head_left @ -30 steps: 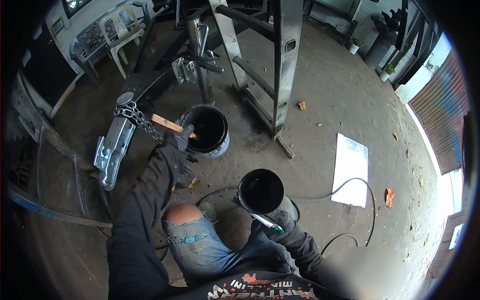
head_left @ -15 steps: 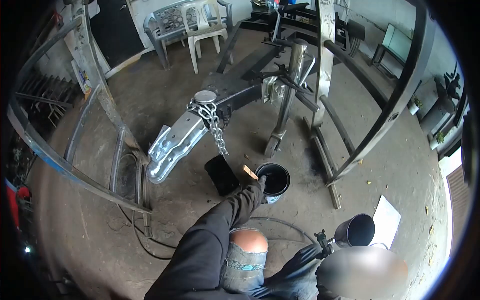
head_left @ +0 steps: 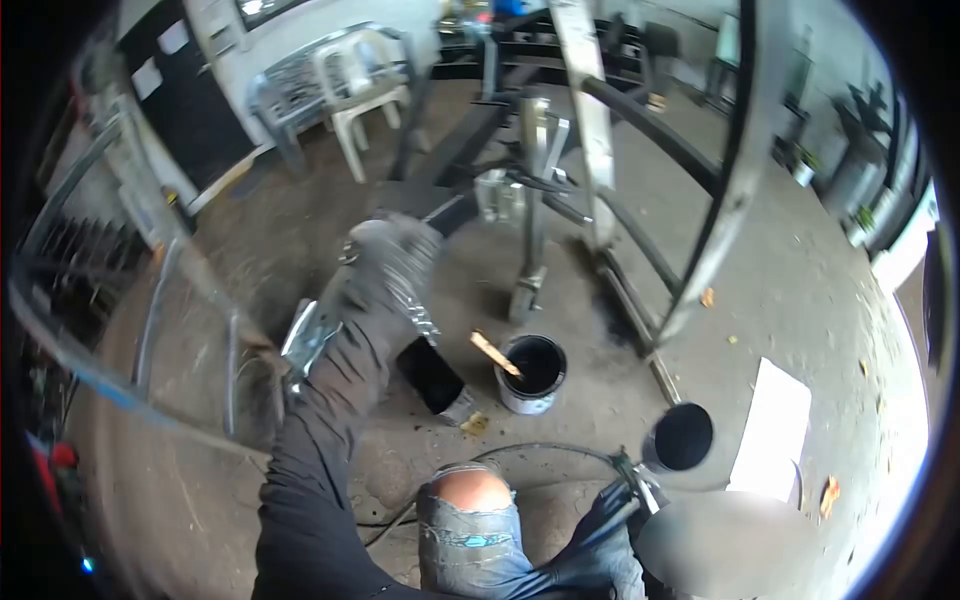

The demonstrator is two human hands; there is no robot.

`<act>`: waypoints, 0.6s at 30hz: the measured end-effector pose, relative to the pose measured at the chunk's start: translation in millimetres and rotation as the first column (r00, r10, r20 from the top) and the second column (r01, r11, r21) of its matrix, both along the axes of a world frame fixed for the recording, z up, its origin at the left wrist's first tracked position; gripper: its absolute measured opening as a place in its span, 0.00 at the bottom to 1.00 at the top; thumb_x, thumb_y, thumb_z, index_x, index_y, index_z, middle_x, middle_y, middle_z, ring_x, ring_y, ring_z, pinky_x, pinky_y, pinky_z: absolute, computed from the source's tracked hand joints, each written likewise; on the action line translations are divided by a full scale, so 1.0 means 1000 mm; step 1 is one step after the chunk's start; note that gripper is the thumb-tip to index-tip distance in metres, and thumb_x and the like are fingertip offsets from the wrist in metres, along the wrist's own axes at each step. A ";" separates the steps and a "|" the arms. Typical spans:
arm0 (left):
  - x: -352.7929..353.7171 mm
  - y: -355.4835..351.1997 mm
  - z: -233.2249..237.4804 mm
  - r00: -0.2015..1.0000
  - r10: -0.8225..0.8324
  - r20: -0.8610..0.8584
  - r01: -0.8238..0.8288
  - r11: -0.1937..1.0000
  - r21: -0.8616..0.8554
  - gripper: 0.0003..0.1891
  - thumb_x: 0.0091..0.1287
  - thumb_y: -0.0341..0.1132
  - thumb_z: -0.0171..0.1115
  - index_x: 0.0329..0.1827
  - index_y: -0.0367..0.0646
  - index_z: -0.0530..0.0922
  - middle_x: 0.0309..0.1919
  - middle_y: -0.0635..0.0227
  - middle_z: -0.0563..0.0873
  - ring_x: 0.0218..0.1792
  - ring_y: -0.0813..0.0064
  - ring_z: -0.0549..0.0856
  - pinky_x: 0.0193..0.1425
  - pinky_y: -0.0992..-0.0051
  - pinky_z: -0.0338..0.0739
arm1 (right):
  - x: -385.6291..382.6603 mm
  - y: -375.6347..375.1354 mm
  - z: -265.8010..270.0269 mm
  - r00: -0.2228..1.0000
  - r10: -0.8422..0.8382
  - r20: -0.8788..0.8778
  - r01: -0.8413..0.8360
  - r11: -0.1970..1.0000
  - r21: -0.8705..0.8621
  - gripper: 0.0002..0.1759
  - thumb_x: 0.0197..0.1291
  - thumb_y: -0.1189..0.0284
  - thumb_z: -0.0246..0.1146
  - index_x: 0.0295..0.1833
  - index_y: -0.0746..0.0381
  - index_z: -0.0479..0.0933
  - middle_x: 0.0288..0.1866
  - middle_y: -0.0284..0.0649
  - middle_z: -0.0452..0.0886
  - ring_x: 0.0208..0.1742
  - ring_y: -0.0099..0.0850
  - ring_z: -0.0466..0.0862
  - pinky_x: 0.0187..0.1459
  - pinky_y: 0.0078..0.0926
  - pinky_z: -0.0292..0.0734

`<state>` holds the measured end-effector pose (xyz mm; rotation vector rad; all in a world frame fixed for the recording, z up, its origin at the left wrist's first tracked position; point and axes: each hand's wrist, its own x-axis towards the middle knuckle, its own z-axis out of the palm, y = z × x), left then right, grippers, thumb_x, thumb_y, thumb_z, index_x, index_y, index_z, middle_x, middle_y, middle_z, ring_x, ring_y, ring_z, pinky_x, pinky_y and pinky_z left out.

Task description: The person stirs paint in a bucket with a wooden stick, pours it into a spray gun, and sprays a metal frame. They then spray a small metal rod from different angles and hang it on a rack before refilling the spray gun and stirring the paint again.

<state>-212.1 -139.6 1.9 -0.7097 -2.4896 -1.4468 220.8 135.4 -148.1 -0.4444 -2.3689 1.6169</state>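
My left hand [head_left: 393, 245], smeared by motion, is over the top of the silver trailer coupler [head_left: 308, 335], by the hanging chain [head_left: 422, 318]. Its fingers cannot be made out. On the floor stands an open can [head_left: 528, 404] of dark liquid, with a wooden stick [head_left: 495, 353] leaning in it. Left of the can lies a black block-shaped object [head_left: 432, 374]. At the lower right is a spray gun [head_left: 640, 482] with a dark cup [head_left: 682, 437]. A blurred patch beside the gun hides my right hand, if it is there.
Metal frames [head_left: 715, 215] rise on both sides. A dark trailer beam [head_left: 465, 140] runs backward beside a jack post [head_left: 533, 200]. A hose [head_left: 550, 447] curves across the floor to the gun. A white sheet [head_left: 775, 425] lies at right; plastic chairs [head_left: 360, 100] stand behind.
My left hand has moved from the can up and left to the coupler's top. The stick now leans in the can, out of my hand. The view has shifted.
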 end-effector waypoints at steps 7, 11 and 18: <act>-0.207 -0.111 -0.077 0.467 -0.718 -0.515 -0.487 0.278 -0.828 0.21 0.76 0.36 0.60 0.70 0.46 0.73 0.62 0.54 0.79 0.57 0.59 0.86 0.50 0.60 0.84 | 0.004 0.011 0.043 0.984 0.176 -0.017 -0.177 0.978 -0.110 0.24 0.67 0.83 0.59 0.68 0.66 0.74 0.52 0.39 0.85 0.48 0.28 0.85 0.48 0.25 0.82; -0.261 -0.128 -0.120 0.998 -0.059 0.000 0.055 0.920 -0.388 0.14 0.80 0.34 0.53 0.65 0.44 0.76 0.62 0.60 0.77 0.64 0.70 0.78 0.56 0.70 0.81 | 0.013 0.009 0.019 0.990 0.102 -0.099 -0.114 0.986 -0.125 0.26 0.65 0.79 0.61 0.69 0.65 0.74 0.53 0.42 0.85 0.51 0.31 0.85 0.51 0.28 0.82; 0.079 0.075 0.041 0.963 -0.255 -0.091 0.253 0.967 -0.038 0.17 0.82 0.36 0.51 0.69 0.41 0.75 0.49 0.64 0.81 0.50 0.74 0.81 0.53 0.72 0.79 | 0.015 0.005 0.017 0.987 0.160 -0.024 -0.155 0.895 -0.419 0.28 0.68 0.78 0.62 0.73 0.62 0.72 0.60 0.42 0.82 0.56 0.34 0.83 0.57 0.30 0.78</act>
